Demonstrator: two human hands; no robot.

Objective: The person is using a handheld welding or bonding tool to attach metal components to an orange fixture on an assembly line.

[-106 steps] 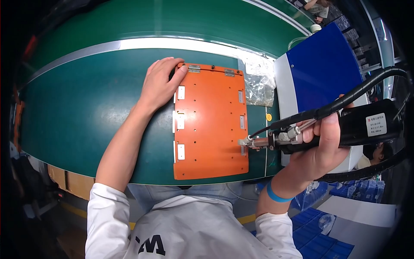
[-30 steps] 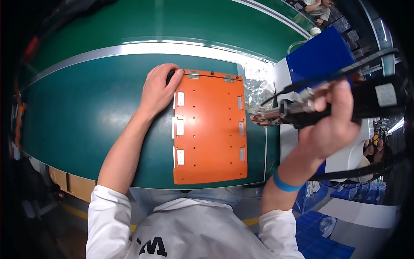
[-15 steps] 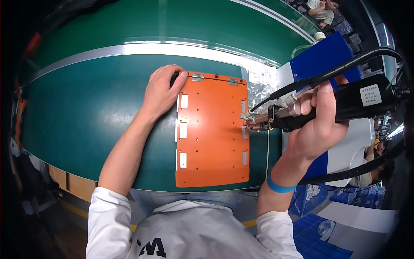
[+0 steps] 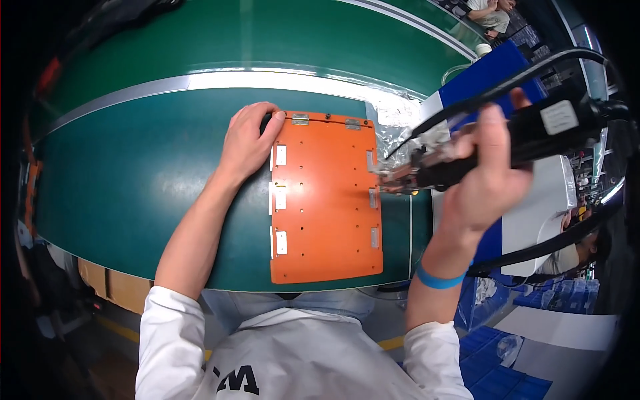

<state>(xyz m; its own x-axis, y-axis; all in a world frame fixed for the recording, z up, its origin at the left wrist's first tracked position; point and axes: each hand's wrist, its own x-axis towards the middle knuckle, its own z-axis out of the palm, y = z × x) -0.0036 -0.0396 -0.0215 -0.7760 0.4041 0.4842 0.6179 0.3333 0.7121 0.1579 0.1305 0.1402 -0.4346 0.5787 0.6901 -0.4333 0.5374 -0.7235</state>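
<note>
An orange panel with small holes lies on the green bench. Metal brackets sit along its left and right edges, and two hinges along its far edge. My left hand grips the panel's far left corner, with a dark gap or part showing between thumb and fingers. Wrapped in my right hand is a black powered screwdriver with a hose. Its blurred metal tip hovers by the panel's right edge, near the middle bracket; whether it touches cannot be made out.
Clear plastic wrap lies past the panel's far right corner. A blue and white machine stands at the right, with black hoses looping around. Across the far side runs a green conveyor. Other people are at the far right.
The screwdriver tip has lifted slightly off the right-hand middle bracket area and is blurred by motion. My left hand stays on the panel corner.
</note>
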